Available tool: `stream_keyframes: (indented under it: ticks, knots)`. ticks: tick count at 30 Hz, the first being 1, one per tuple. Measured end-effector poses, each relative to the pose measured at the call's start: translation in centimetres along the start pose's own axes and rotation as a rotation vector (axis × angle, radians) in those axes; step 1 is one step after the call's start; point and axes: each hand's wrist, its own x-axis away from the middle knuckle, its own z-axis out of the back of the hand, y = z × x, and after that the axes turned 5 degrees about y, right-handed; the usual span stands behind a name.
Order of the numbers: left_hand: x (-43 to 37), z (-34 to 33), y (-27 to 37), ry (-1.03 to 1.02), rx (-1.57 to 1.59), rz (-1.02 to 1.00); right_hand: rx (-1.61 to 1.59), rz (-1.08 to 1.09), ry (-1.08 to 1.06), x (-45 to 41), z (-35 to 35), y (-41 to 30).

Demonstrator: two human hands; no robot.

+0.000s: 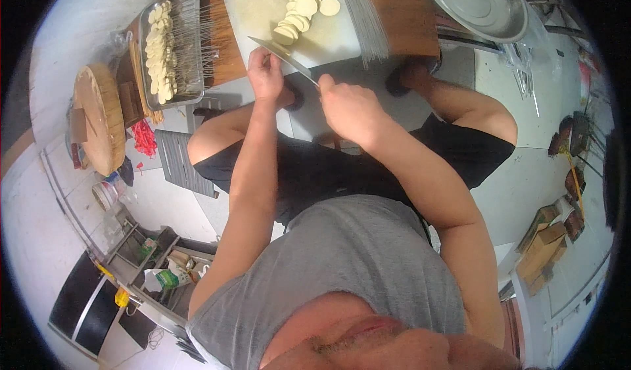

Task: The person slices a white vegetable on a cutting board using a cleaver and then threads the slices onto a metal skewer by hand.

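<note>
My right hand (352, 109) grips the handle of a kitchen knife (300, 68), its blade slanting up and left over the near edge of a white cutting board (335, 40). My left hand (266, 74) is by the blade's far end with its fingers curled. Whether something sits between those fingers is hidden. Beyond the blade, pale round slices (306, 6) of food lie overlapping in a loose row on the board. A bundle of thin skewers (365, 20) lies along the board's right edge.
On the left, a metal tray (201, 40) holds skewered pale slices (160, 49), skewer ends pointing right over the wooden table (404, 20). A steel bowl (478, 5) is at the right. A round wooden chopping block (101, 118) and a slatted stool (185, 160) stand on the left.
</note>
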Motion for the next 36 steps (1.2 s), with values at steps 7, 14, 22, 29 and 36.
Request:
stream_keyframes:
  ticks: [7,14,22,29,36]
  knots:
    - [-0.1,-0.1,0.2,-0.012,0.018,0.030,-0.021,-0.025,0.000,-0.6,-0.3,0.0]
    - [-0.1,0.0,0.4,-0.016,0.018,0.049,-0.042,-0.035,-0.038,-0.9,-0.3,0.2]
    - [0.1,-0.1,0.5,0.023,0.047,0.020,-0.045,-0.060,-0.010,-2.3,-2.6,1.2]
    - [0.0,-0.2,-0.7,-0.001,-0.006,0.037,0.003,-0.066,0.045,-3.2,-4.8,2.4]
    - [-0.1,-0.4,-0.3,-0.048,0.192,0.178,-0.152,-0.037,0.105,-2.7,-2.5,3.1]
